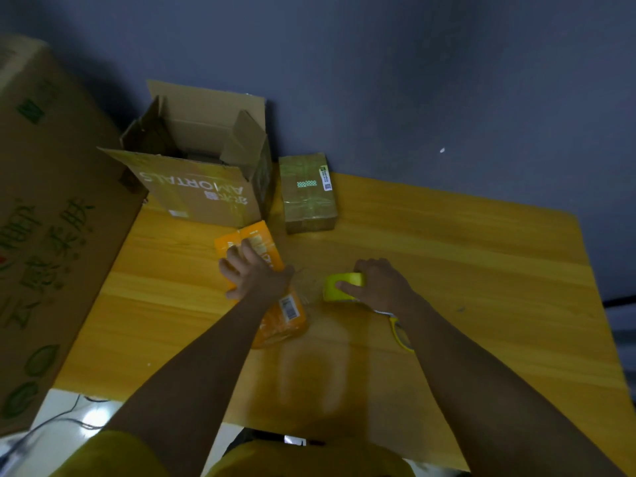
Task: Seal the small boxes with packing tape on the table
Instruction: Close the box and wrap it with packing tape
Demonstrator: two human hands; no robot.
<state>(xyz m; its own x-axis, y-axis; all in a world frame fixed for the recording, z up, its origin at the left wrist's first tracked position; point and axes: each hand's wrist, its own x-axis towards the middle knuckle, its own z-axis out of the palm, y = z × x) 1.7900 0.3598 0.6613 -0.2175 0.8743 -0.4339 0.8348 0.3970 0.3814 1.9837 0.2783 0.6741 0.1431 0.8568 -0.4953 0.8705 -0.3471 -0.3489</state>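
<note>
An orange small box [251, 241] lies on the wooden table [447, 263], slightly left of centre. My left hand [253, 273] rests flat on top of it with fingers spread. Just to the right, my right hand [382, 282] grips a yellow roll of packing tape [339, 287] standing on the table. A clear strip of tape stretches from the roll toward the box. A brown small box [308, 194], wrapped in clear tape, sits farther back.
An open cardboard carton [192, 166] stands at the table's back left corner. A large printed carton [44, 218] stands left of the table. Yellow-handled scissors [401, 333] lie under my right forearm. A dark wall is behind.
</note>
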